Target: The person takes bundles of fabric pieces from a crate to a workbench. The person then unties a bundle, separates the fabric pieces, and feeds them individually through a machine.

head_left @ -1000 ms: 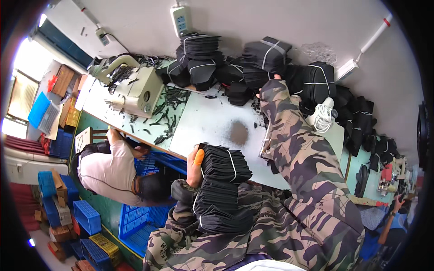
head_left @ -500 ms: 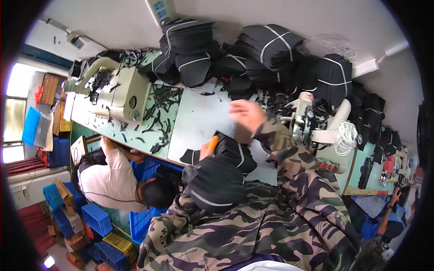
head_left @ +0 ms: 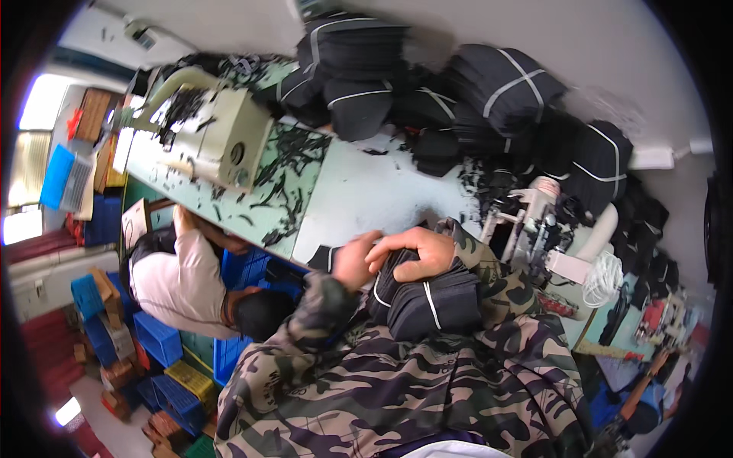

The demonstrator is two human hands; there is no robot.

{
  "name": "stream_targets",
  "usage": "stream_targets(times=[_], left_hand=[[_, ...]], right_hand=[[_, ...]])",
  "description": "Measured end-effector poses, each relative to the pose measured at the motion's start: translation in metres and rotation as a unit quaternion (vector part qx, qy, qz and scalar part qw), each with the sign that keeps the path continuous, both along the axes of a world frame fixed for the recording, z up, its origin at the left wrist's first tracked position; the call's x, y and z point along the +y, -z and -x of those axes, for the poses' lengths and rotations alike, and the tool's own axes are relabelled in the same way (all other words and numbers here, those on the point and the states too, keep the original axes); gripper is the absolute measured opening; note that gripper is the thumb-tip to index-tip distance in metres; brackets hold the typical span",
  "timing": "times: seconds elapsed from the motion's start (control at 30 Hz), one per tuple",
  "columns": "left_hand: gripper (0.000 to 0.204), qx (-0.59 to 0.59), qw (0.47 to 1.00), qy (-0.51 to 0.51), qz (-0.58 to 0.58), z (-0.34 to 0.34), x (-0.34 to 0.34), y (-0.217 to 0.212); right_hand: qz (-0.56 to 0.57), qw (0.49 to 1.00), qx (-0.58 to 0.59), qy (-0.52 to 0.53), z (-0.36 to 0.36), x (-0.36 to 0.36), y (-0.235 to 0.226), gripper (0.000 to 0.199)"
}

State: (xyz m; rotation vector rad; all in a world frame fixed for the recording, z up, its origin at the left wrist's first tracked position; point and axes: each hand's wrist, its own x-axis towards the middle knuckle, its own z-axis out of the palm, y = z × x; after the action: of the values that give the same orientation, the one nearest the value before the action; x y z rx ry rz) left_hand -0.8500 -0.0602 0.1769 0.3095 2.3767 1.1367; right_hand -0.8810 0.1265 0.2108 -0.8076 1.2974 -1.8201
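Pale tabletop [head_left: 363,187] spans mid-frame — the right hand [head_left: 418,250], raised clear half a second ago, now lies over strapped black bundles [head_left: 412,309] at lower centre beside the left hand [head_left: 355,261], so both attend them — whether either grips, I cannot tell.

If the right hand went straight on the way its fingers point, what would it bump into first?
The right hand points toward the left hand, so it would probably meet that first; whether they already touch is hard to tell.

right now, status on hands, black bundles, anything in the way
Right hand on banded black bundles; left hand close beside it. Black scraps litter tabletop.
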Motion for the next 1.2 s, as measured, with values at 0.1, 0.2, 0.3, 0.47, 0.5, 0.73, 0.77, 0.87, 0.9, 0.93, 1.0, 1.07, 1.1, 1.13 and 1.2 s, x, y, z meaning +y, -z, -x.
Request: stream_targets(times=[0.1, 0.2, 0.3, 0.47, 0.5, 0.73, 0.77, 0.87, 0.9, 0.93, 1.0, 1.07, 1.1, 1.13, 1.2], left_hand=[[0.066, 0.125, 0.932, 0.186, 0.284, -0.016, -0.063, 0.002], [0.078, 0.136, 0.874, 0.223, 0.409, -0.037, -0.074, 0.019], [0.078, 0.083, 0.918, 0.215, 0.323, -0.004, -0.063, 0.055], [0.050, 0.036, 0.994, -0.101, 0.020, 0.065, -0.024, 0.084], [0.044, -0.028, 0.983, -0.169, -0.068, 0.067, -0.030, 0.079], [0.035, -0.082, 0.946, -0.125, -0.289, 0.067, 0.012, 0.026], [0.036, -0.058, 0.947, -0.118, -0.294, 0.071, 0.016, 0.035], [0.041, -0.001, 0.982, -0.099, -0.163, 0.082, 0.006, 0.041], [0.043, 0.032, 0.992, -0.079, -0.090, 0.081, 0.013, 0.028], [0.046, 0.063, 0.990, -0.059, -0.111, 0.079, 0.018, 0.027], [0.040, 0.055, 0.990, -0.055, -0.122, 0.072, 0.024, 0.012], [0.035, 0.084, 0.988, -0.054, -0.118, 0.075, 0.016, 0.022], [0.051, 0.111, 0.992, -0.045, -0.048, 0.072, 0.029, 0.001], [0.054, 0.203, 0.977, -0.061, 0.008, 0.062, 0.030, -0.015], [0.053, 0.303, 0.946, -0.118, -0.001, 0.040, 0.026, -0.045]], right_hand=[[-0.030, 0.987, -0.111, 0.112, -0.005, 0.027, 0.020, 0.035], [0.010, 0.945, -0.256, 0.201, -0.006, 0.034, 0.051, 0.039], [-0.016, 0.877, -0.346, 0.332, 0.002, 0.052, 0.061, 0.044], [0.095, 0.768, -0.445, 0.451, 0.005, 0.067, 0.086, 0.050], [0.096, 0.751, -0.463, 0.461, 0.006, 0.061, 0.091, 0.048], [-0.149, 0.813, -0.116, 0.551, -0.005, 0.063, 0.062, 0.077], [-0.241, 0.803, -0.086, 0.539, -0.002, 0.063, 0.066, 0.082], [-0.371, 0.728, -0.098, 0.568, -0.015, 0.048, 0.035, 0.098], [-0.383, 0.717, -0.129, 0.568, -0.023, 0.049, 0.026, 0.102], [-0.320, 0.745, -0.120, 0.574, -0.029, 0.051, 0.043, 0.104], [-0.324, 0.749, -0.149, 0.559, -0.035, 0.058, 0.057, 0.102], [-0.307, 0.750, -0.126, 0.572, -0.045, 0.059, 0.051, 0.094], [-0.313, 0.703, 0.024, 0.638, -0.051, 0.060, 0.048, 0.084], [-0.353, 0.670, 0.125, 0.641, -0.058, 0.056, 0.032, 0.078], [-0.200, 0.826, 0.047, 0.526, -0.062, 0.043, 0.017, 0.083]])
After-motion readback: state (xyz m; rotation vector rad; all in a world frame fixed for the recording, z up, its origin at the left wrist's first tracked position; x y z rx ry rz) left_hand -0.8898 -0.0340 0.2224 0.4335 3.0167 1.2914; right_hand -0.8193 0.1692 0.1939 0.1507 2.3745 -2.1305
